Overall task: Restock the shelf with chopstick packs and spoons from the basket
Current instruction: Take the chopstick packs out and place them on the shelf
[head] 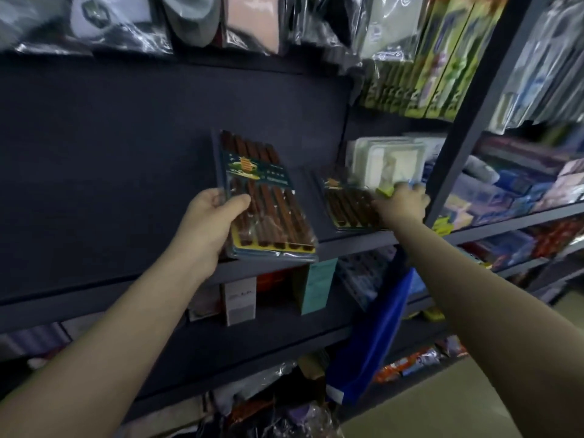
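Two chopstick packs show here. One pack (265,197) is in the left hand (208,222), tilted over the front lip of the dark shelf (126,172); the thumb lies across its face and the fingers (235,202) are clamped on its left edge. The second pack (347,203) lies flat on the shelf just right of the first, with the right hand (403,205) resting at its right edge; whether those fingers are apart or closed I cannot tell through the blur. The packs look light, flat and fairly stiff, wrapped in slick plastic film, so a pinch across the card edge near the middle should hold better than a grip on the film. The shelf left of the held pack is bare. Right of the second pack stand pale plastic boxes (388,159), touching or nearly so. A blue bag (379,336) hangs below the shelf.
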The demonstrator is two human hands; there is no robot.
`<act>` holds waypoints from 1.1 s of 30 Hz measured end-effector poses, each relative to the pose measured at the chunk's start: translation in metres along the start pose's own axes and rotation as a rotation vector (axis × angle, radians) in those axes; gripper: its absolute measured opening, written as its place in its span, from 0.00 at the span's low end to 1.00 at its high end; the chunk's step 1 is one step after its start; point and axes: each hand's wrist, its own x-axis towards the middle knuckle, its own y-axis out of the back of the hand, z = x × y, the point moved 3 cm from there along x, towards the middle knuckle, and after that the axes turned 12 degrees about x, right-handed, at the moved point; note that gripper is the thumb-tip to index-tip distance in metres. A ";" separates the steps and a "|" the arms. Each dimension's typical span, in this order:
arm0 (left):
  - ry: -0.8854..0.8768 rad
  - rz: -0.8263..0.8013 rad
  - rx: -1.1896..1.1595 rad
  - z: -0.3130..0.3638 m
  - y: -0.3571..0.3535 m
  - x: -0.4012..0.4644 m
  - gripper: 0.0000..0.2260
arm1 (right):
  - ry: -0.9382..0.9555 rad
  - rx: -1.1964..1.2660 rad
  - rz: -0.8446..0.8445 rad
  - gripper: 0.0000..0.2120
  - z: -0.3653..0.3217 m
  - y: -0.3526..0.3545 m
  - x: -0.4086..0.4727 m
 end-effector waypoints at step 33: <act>-0.388 -0.441 0.985 -0.031 -0.162 0.031 0.19 | 1.159 -0.443 -0.572 0.30 0.021 -0.002 0.030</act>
